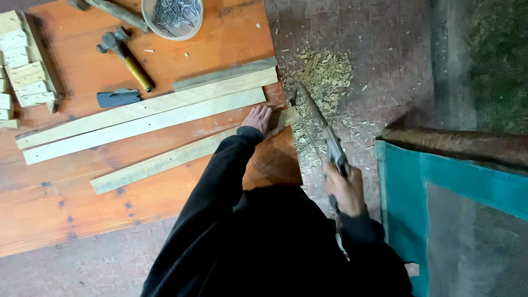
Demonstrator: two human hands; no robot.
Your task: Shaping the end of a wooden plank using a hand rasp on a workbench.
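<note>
My left hand [258, 117] presses flat on a long pale wooden slat [159, 163] that lies across the orange wooden table [66, 214], its end sticking out past the table's right edge. My right hand [345, 190] grips the handle of a hand saw [319, 122], whose blade slants up and left to the slat's overhanging end. Black sleeves cover both arms.
Two longer slats [137, 118] and a grey strip [220, 75] lie further back on the table. A hammer [125, 55], a dark plane [118, 98], a bowl of nails [171, 16] and small wood blocks [22, 66] lie behind. Wood chips [324, 71] litter the floor; a teal panel [407, 209] stands at right.
</note>
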